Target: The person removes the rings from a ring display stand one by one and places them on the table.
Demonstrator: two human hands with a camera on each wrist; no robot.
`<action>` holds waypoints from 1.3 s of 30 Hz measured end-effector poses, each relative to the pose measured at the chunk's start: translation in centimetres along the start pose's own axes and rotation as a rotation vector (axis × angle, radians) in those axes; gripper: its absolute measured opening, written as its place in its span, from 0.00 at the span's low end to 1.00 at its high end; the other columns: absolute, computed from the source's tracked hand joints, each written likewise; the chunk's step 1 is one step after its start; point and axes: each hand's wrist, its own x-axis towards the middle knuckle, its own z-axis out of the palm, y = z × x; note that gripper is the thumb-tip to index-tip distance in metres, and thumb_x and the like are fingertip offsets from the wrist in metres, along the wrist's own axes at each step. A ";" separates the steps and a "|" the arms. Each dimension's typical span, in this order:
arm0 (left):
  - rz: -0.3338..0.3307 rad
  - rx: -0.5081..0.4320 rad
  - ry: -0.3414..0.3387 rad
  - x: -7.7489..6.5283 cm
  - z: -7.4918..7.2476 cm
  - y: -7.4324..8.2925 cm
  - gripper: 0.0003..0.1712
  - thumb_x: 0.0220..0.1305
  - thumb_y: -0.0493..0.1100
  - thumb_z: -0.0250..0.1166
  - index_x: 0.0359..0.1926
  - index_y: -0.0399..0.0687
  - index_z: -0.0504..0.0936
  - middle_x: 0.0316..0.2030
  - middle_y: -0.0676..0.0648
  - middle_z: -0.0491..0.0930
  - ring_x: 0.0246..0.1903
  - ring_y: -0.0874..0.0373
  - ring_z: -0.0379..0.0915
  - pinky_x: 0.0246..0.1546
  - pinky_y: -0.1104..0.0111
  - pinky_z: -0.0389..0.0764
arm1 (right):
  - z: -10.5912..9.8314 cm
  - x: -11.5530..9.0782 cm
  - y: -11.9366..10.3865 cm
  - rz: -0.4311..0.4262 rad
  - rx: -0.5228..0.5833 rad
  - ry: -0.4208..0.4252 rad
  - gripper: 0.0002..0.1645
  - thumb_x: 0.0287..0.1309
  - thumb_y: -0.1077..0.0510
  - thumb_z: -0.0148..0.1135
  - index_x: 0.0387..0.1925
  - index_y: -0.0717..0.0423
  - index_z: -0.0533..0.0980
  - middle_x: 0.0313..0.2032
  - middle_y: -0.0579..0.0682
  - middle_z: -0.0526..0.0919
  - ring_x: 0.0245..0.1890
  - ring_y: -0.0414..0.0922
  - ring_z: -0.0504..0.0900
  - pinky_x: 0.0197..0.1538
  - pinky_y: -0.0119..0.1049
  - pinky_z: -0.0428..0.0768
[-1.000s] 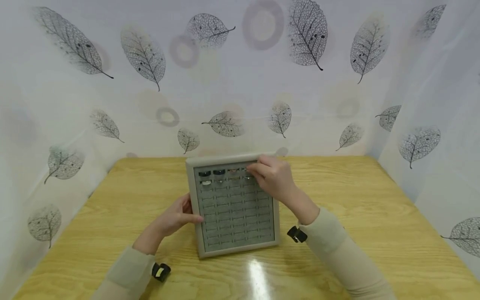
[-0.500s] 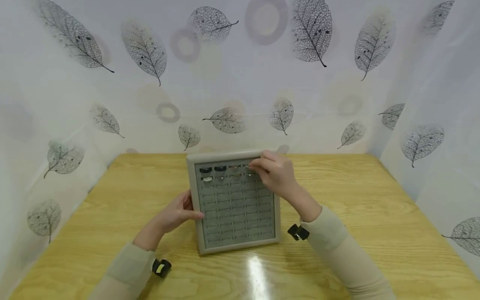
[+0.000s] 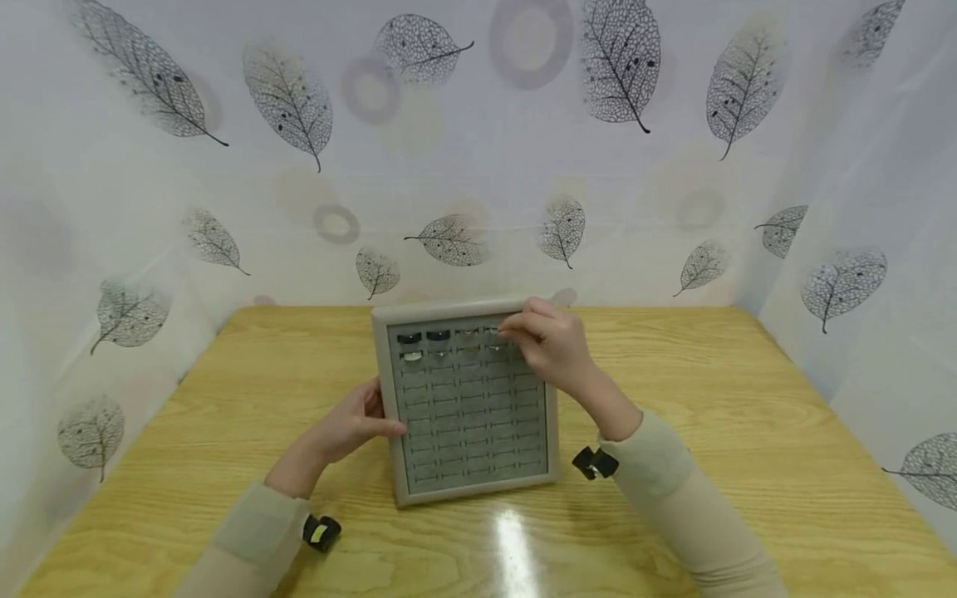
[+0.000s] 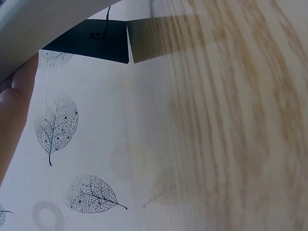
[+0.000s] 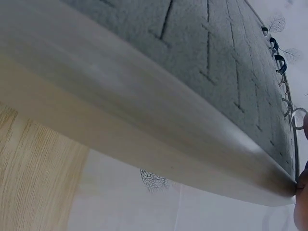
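Note:
A ring display board (image 3: 471, 415) with a pale frame and a grey slotted face stands tilted on the table in the head view. My left hand (image 3: 351, 428) grips its left edge, thumb on the front and the other fingers behind. Close to the board's top right corner, my right hand (image 3: 553, 345) pinches a silver ring (image 5: 298, 118) at the top row; in the right wrist view the ring stands edge-out at the pad. Several rings fill the two upper rows, among them black rings (image 3: 438, 335) and a white ring (image 3: 412, 356). Lower slots hold no rings.
The wooden table (image 3: 284, 357) reaches to a leaf-printed curtain (image 3: 478, 149) behind and at both sides. Behind the board, a dark support flap (image 4: 96, 41) shows in the left wrist view. Black wrist devices (image 3: 322, 534) hang at both cuffs.
My right fingertips have shifted slightly rightward along the board's top row. The left hand keeps its grip, and the head view has shifted a little.

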 end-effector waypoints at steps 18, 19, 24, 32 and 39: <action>-0.020 0.011 0.013 0.1 0.0 -0.3 0.44 0.53 0.30 0.61 0.65 0.32 0.44 0.56 0.36 0.63 0.52 0.53 0.66 0.49 0.64 0.69 | -2.2 -1.5 -0.3 -0.034 0.017 -0.050 0.09 0.32 0.73 0.69 0.21 0.63 0.79 0.16 0.47 0.66 0.16 0.38 0.58 0.18 0.27 0.59; -0.021 0.013 0.016 0.1 0.0 -0.3 0.44 0.53 0.30 0.61 0.65 0.31 0.44 0.56 0.36 0.63 0.52 0.54 0.66 0.49 0.64 0.69 | -2.4 -1.6 -0.3 -0.034 0.016 -0.053 0.09 0.31 0.73 0.69 0.21 0.63 0.79 0.16 0.46 0.67 0.15 0.37 0.58 0.18 0.27 0.59; -0.032 0.021 0.030 -0.1 0.1 -0.3 0.45 0.52 0.30 0.62 0.65 0.30 0.44 0.57 0.33 0.62 0.52 0.54 0.66 0.49 0.64 0.69 | -3.5 -2.8 0.0 -0.023 0.007 -0.058 0.05 0.37 0.68 0.68 0.21 0.62 0.79 0.17 0.45 0.67 0.15 0.37 0.59 0.17 0.26 0.58; -0.017 0.014 0.012 0.0 0.1 -0.2 0.44 0.53 0.29 0.61 0.64 0.30 0.44 0.56 0.34 0.63 0.51 0.53 0.66 0.48 0.63 0.70 | -5.8 -4.5 0.7 0.028 -0.016 -0.070 0.21 0.58 0.49 0.53 0.22 0.61 0.80 0.16 0.43 0.67 0.15 0.35 0.57 0.18 0.25 0.57; -0.007 0.035 0.013 0.0 -0.1 0.0 0.44 0.53 0.31 0.62 0.64 0.31 0.45 0.55 0.35 0.64 0.51 0.54 0.67 0.48 0.65 0.70 | -7.5 -5.8 1.6 0.040 -0.069 -0.090 0.22 0.58 0.48 0.52 0.22 0.61 0.80 0.16 0.43 0.66 0.14 0.34 0.54 0.18 0.24 0.55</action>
